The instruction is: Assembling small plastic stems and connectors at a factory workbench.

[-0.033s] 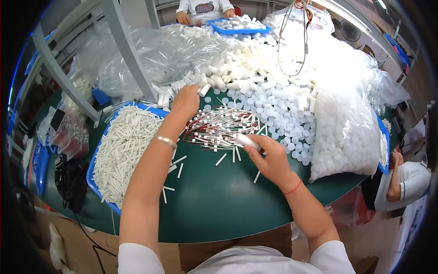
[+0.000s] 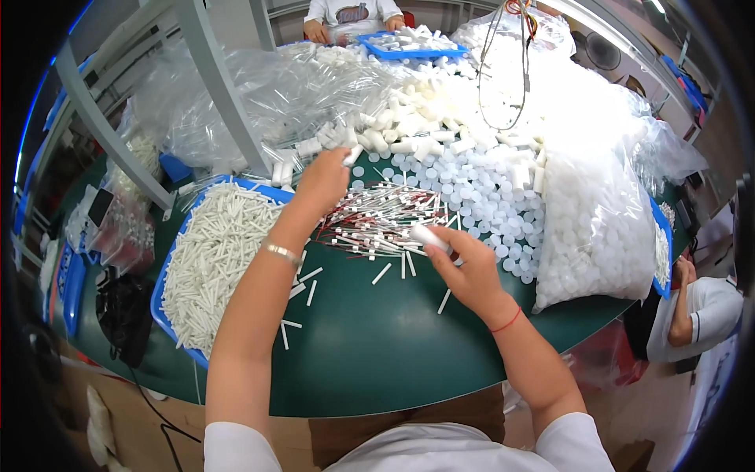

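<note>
My right hand (image 2: 470,267) is closed around a short white cylinder (image 2: 429,237), held between thumb and fingers just above the near right side of a pile of thin white-tipped sticks with red parts (image 2: 385,220). Farther off, my left hand (image 2: 322,185) reaches past the left end of that pile to the edge of a heap of white cylinders (image 2: 405,147). One white cylinder (image 2: 353,156) lies right beside its fingertips. The back of the hand hides most of these fingers, so a grip cannot be made out.
A blue tray (image 2: 161,311) full of thin white sticks stands left. Translucent round discs (image 2: 480,189) spread to the right, beside a bulging clear bag (image 2: 590,236). A grey metal post (image 2: 224,86) rises at the back left. Another person (image 2: 354,12) sits across the table (image 2: 354,338).
My left hand has shifted slightly to the right at the heap's edge. My right hand, still holding the white cylinder, has also moved a little to the right.
</note>
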Available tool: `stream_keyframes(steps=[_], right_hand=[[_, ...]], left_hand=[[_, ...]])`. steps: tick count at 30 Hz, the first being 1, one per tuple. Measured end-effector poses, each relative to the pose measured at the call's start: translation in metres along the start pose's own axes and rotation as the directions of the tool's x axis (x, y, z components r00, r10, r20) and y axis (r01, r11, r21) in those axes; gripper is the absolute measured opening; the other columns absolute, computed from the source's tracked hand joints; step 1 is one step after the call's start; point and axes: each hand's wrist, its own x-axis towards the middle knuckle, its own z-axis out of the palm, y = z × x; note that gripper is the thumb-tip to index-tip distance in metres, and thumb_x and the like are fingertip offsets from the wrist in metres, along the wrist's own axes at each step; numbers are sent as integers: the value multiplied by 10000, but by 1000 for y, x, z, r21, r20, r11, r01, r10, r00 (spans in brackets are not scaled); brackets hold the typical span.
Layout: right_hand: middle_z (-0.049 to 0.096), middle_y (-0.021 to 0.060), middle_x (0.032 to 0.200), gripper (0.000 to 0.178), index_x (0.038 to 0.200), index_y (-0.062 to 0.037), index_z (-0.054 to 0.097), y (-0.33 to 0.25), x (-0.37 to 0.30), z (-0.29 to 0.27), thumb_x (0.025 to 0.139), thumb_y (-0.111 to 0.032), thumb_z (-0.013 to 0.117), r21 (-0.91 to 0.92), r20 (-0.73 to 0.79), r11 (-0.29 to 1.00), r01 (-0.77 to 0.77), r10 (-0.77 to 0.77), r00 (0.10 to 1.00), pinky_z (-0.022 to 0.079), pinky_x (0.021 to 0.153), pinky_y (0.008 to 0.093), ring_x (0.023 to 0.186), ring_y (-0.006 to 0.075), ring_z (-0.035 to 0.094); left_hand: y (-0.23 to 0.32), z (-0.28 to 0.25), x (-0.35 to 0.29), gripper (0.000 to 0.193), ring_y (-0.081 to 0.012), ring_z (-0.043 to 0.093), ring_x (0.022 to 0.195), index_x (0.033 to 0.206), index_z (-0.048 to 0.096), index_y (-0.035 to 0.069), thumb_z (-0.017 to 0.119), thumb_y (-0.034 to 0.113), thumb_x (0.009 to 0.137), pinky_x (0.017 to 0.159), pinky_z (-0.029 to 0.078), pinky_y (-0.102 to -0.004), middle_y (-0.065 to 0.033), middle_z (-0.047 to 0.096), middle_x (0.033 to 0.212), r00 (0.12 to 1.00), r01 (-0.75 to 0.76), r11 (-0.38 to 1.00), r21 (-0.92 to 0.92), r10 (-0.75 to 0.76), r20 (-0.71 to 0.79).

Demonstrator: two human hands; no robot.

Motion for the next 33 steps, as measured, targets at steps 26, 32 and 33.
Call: stream_keyframes(steps=[26, 32, 33], right_hand=[[644, 73, 932, 450, 1181, -43, 559, -28, -15, 5, 764, -64, 727, 261, 352, 939, -222, 121, 928, 495, 711, 284, 790, 147, 604], [576, 93, 1218, 229, 1037, -21, 679, -16, -8, 2, 844, -138, 718, 638, 380, 695, -331, 90, 921, 485, 871, 273, 937, 136, 619], [576, 93, 1218, 229, 1037, -21, 679, -14, -7, 2, 844, -138, 718, 637, 381, 695, -333, 91, 920, 485, 871, 273, 937, 136, 619]], left_hand=[[126, -54, -129, 396, -200, 654, 788, 880, 678, 11, 652, 397, 799, 722, 492, -302, -136, 684, 861, 828, 454, 719, -526, -123, 547], [124, -55, -135, 354, -89, 477, 668, 987, 594, 34, 481, 365, 934, 568, 373, -222, -12, 538, 774, 775, 590, 221, -776, 113, 622], [128, -53, -137, 363, -92, 467, 658, 990, 592, 37, 468, 376, 953, 570, 374, -228, -9, 526, 759, 807, 561, 211, -800, 75, 586]])
